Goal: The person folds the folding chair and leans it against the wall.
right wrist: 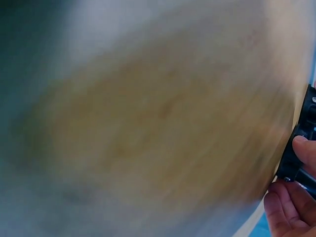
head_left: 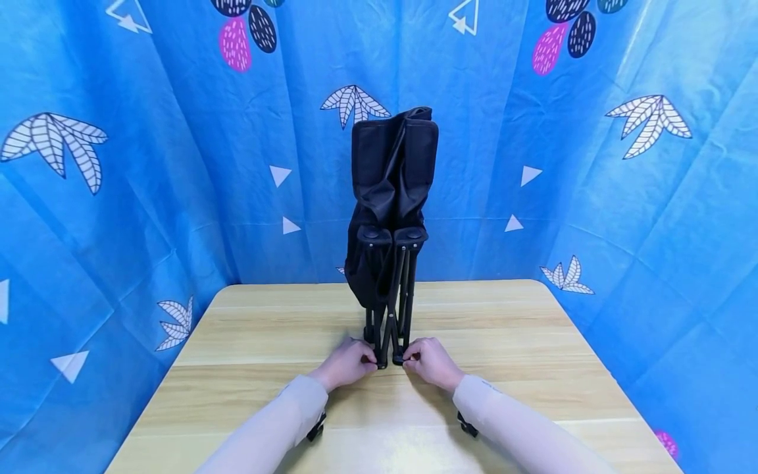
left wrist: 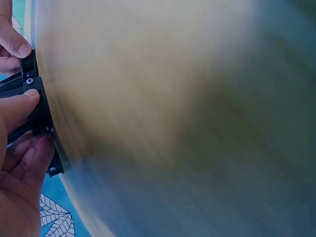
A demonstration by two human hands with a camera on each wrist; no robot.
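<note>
A folded black camp chair [head_left: 395, 191] stands upright on the table, its fabric bunched at the top and its legs drawn together. My left hand [head_left: 349, 362] pinches the near left foot [head_left: 382, 366] between thumb and fingers. On the other side my right hand [head_left: 435, 364] grips the near right foot [head_left: 398, 361]. In the left wrist view, a thumb [left wrist: 22, 104] presses on a black plastic foot [left wrist: 43, 106] with screws, fingers beneath it. The right wrist view shows that thumb [right wrist: 303, 147] against a black foot [right wrist: 291, 160] at the edge.
The light wooden table [head_left: 249, 349] has rounded far corners. A blue patterned curtain [head_left: 284, 131] hangs behind it and along both sides. Dark straps [head_left: 316, 428] show under the wrists.
</note>
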